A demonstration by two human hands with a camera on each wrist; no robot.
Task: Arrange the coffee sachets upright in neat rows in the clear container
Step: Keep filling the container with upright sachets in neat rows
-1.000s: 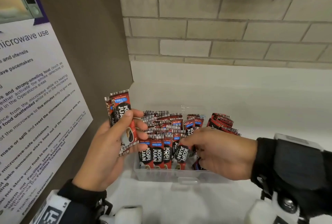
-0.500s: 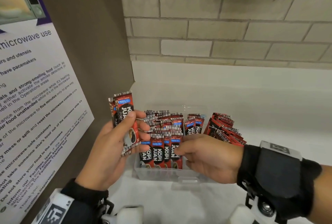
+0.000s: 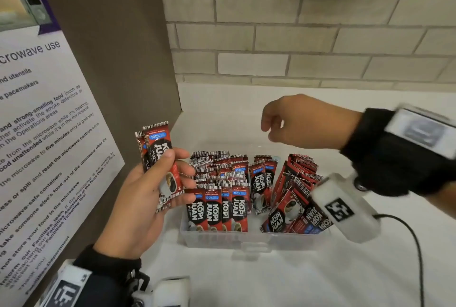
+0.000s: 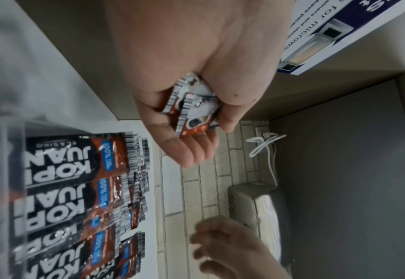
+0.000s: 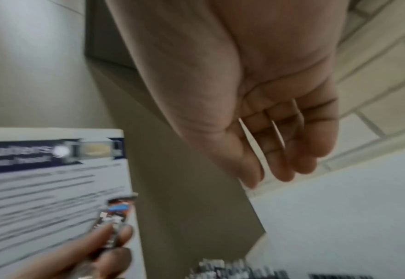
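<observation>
White bench (image 3: 283,279), lower frame, backed by a pale brick wall (image 3: 308,35). Left hand (image 3: 138,198), lower left: gripping a small stack of coffee sachets (image 3: 160,158), thumb across the front. Clear container (image 3: 246,239), centre: coffee sachets upright in rows at left, leaning loosely at right. Right hand (image 3: 303,121), above the container's far side: empty, fingers loosely curled. Microwave notice (image 3: 44,134), left edge.

Even indoor light, soft shadows, right wrist view motion-blurred (poster text unreadable), wide-angle edge bending
</observation>
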